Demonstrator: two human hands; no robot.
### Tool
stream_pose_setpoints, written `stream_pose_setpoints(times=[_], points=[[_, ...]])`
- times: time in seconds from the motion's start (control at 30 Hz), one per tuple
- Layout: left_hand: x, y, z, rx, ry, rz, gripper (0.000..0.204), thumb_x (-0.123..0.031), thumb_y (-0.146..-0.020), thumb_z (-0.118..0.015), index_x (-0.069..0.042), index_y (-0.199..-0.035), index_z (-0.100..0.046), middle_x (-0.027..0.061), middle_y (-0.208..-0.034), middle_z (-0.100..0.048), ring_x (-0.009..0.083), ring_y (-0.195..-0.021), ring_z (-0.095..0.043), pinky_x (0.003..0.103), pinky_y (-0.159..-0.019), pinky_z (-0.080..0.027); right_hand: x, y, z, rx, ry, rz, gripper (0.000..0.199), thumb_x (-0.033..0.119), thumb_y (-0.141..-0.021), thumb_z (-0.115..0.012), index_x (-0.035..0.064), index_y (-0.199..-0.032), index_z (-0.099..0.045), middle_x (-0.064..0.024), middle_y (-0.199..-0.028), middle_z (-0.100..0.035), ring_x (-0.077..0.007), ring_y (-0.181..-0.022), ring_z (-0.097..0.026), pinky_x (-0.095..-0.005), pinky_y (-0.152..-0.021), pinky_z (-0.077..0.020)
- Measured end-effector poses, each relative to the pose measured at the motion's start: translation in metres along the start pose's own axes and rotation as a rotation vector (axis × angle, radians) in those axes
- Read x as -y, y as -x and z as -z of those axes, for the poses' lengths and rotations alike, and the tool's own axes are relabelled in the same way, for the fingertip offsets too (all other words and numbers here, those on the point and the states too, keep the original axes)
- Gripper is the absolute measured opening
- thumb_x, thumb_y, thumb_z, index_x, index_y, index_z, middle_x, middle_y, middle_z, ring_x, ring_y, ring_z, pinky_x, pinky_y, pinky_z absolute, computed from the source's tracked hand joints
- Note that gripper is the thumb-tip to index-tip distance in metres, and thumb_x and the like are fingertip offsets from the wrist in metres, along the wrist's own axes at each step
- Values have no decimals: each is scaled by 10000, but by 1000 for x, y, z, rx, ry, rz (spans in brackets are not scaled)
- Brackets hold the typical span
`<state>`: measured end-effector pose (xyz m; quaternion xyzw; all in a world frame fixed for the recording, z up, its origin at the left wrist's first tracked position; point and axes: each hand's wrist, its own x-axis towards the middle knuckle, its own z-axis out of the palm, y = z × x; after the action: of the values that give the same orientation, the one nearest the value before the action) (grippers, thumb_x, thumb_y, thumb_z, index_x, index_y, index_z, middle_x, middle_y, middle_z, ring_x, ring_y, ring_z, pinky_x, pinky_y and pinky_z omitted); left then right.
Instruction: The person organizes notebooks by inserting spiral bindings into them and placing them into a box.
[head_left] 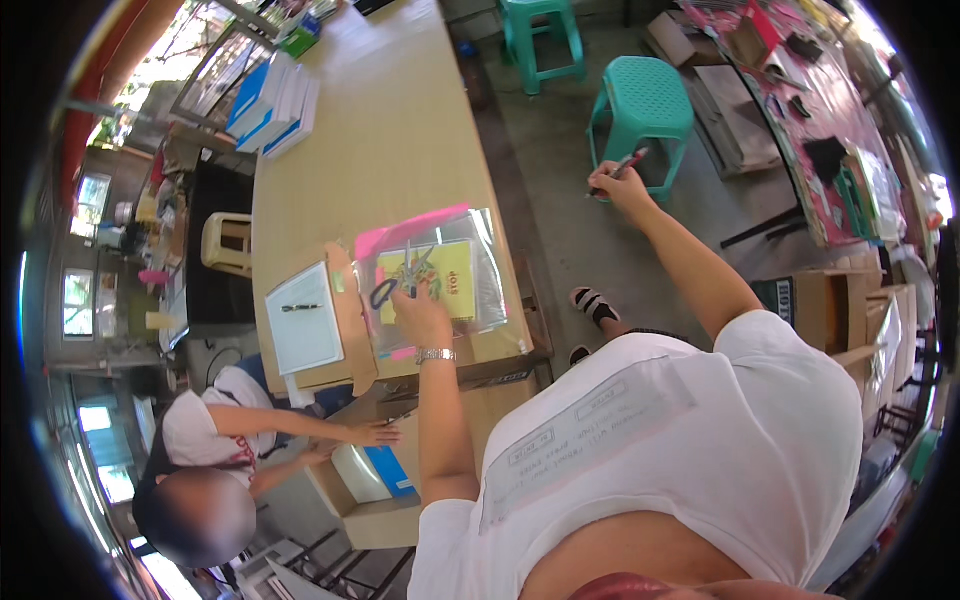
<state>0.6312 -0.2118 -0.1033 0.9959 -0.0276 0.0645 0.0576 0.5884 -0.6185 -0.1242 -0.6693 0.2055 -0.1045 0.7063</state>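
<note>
My left hand, with a metal watch on its wrist, presses down on a clear plastic zip pouch with a pink top edge, lying on the wooden table. Inside the pouch I see a yellow booklet and a pair of scissors with blue-grey handles, just above my fingers. My right hand is stretched out away from the table toward a teal plastic stool and grips a red and dark pen.
A brown clipboard folder with white paper and a black pen lies left of the pouch. Blue and white boxes are stacked at the far table end. Another person in white reaches into a cardboard box. A second teal stool stands farther away.
</note>
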Motion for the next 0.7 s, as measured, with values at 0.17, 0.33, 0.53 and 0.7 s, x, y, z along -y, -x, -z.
stream_pose_setpoints(times=[0.17,0.33,0.53,0.7], points=[[-1,-5,-7,-43,-36,-275,817,-407,-775,-752,-155,-1463,-391,222,-1249,-495,375,-1155,-537,524,-936,-439,-25,82,120,-262,48,-63,96,153,-849,-663,58,-844,-651,8,-768,-612,-84,-709,-568,-235,-659,-461],[60,-62,-18,220,215,-543,890,-424,-727,-793,-159,-1474,-389,183,-1330,-528,377,-1290,-437,514,-1089,-337,-56,148,160,-422,156,-141,111,160,-838,-663,50,-851,-662,0,-740,-612,-91,-661,-566,-242,-623,-459],[101,-87,-23,369,172,-524,647,-295,-682,-839,-96,-1239,-578,194,-1309,-512,390,-1281,-437,470,-1100,-350,-64,187,182,-529,339,-80,134,189,-826,-688,56,-842,-680,-19,-707,-626,-102,-653,-586,-282,-618,-470],[73,-92,-9,450,88,-328,649,-229,-728,-797,-46,-1287,-523,212,-1340,-481,392,-1294,-428,469,-1102,-352,-54,177,223,-637,296,-161,227,269,-869,-699,50,-845,-646,-26,-697,-624,-109,-676,-603,-298,-623,-495]])
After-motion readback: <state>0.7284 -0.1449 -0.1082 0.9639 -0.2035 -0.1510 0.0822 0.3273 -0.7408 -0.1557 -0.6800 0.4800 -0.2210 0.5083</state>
